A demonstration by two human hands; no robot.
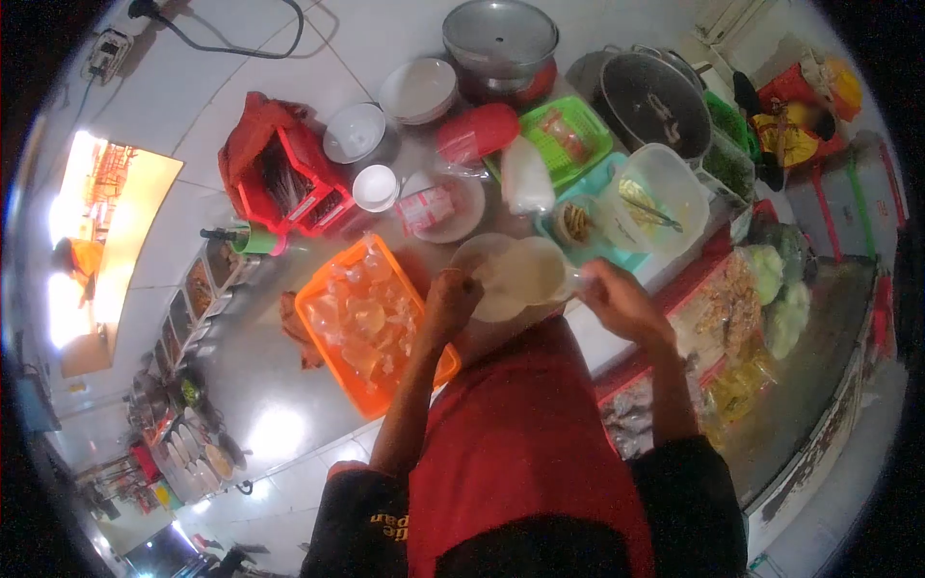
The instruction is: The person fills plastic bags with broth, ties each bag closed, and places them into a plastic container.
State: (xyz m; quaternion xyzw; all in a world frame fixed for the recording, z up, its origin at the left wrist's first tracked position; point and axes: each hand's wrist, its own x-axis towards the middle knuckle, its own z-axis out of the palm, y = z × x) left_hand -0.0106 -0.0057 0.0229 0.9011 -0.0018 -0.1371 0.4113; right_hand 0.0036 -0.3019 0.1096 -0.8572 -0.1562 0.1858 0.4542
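My left hand (451, 301) is closed at the left rim of a pale translucent bowl (487, 289); its fingertips are partly hidden. In my right hand (617, 301) is the handle of a light-coloured cup (540, 272), tilted over the bowl's right side. To the left of my left hand, an orange basket (371, 409) holds several knotted clear plastic bags (366, 316). Just beyond the bowl, a plate (464, 223) carries a pink and white packet (424, 209). A small dish of brown food (576, 222) stands beyond the cup.
A red holder (252, 164), white bowls (355, 133), a green basket (578, 144), a clear tub (674, 183) and a large pot (655, 101) line the back. Metal food containers (198, 289) stand left. Bagged food (718, 318) lies right. A person (795, 135) is at far right.
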